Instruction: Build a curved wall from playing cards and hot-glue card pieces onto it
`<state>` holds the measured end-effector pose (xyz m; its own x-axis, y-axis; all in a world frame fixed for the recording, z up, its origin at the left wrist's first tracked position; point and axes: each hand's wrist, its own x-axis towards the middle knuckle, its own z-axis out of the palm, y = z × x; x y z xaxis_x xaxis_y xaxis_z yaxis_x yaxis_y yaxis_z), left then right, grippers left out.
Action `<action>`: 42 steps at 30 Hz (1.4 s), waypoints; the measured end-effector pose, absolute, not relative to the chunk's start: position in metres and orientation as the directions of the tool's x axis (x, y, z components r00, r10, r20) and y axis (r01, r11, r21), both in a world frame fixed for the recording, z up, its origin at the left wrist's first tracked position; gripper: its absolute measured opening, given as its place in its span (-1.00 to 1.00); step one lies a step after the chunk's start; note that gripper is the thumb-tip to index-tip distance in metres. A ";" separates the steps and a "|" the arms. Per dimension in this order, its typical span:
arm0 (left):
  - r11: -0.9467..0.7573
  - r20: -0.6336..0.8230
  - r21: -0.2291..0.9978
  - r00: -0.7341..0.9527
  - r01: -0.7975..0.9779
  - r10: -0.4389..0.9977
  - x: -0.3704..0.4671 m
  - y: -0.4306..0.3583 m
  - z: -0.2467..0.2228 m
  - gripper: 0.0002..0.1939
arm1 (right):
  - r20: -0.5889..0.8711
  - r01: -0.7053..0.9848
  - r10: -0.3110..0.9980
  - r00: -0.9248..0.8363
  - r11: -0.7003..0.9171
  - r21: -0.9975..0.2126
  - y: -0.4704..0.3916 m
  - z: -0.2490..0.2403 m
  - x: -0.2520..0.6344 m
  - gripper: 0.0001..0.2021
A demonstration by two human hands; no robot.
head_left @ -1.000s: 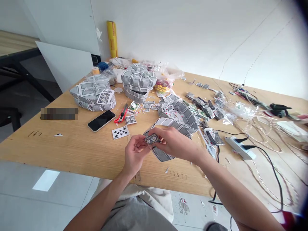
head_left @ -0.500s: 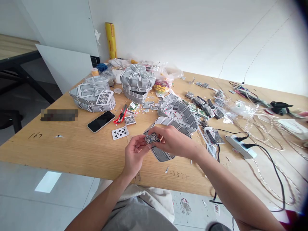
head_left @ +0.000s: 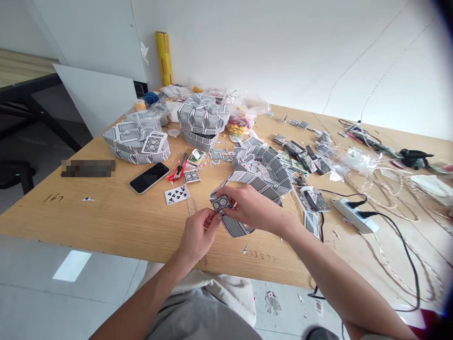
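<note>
Between my hands is a small folded playing card [head_left: 222, 203] with a dark patterned back. My right hand [head_left: 253, 208] grips it from the right and above, fingers closed. Thumb and fingertips of my left hand [head_left: 198, 231] pinch its lower left edge. Just behind and below my hands curves a band of interlocked cards [head_left: 235, 227], partly hidden by my right hand; whether the held card is joined to it I cannot tell. Beyond lies an open heart-like ring of woven cards [head_left: 272, 165]. An eight of clubs [head_left: 177, 194] lies face up to the left.
A phone [head_left: 149, 178], a red utility knife [head_left: 178, 167] and a card stack [head_left: 192, 176] lie left of centre. Two woven card boxes [head_left: 139, 139] [head_left: 202, 120] stand behind. On the right are a power strip [head_left: 355, 216], cords and card scraps.
My left hand has shifted slightly down and left, its fingers curling closer at the card's lower edge. My right hand keeps hold of the card, almost in the same place.
</note>
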<state>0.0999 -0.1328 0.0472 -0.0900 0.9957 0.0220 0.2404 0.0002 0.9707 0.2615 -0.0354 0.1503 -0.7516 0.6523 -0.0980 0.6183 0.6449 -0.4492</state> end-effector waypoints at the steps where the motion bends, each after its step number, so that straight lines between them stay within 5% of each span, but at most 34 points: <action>1: 0.008 0.014 0.969 -0.086 0.245 0.996 0.099 -0.133 0.048 -0.61 | -0.094 0.614 0.649 -0.755 0.650 -0.448 -0.036 0.149 0.261 -0.66; 8: 0.117 -0.115 0.978 -0.022 0.172 0.993 0.093 -0.131 0.037 -0.60 | -0.085 0.618 0.647 -0.757 0.669 -0.413 -0.037 0.136 0.256 -0.65; 29: 0.161 -0.172 0.977 0.066 0.139 0.983 0.085 -0.125 0.043 -0.65 | -0.113 0.655 0.666 -0.738 0.665 -0.359 -0.041 0.128 0.253 -0.65; 42: 0.050 -0.109 0.928 0.141 0.370 0.984 0.078 -0.125 0.051 -0.66 | -0.150 0.678 0.678 -0.720 0.638 -0.365 -0.041 0.126 0.253 -0.65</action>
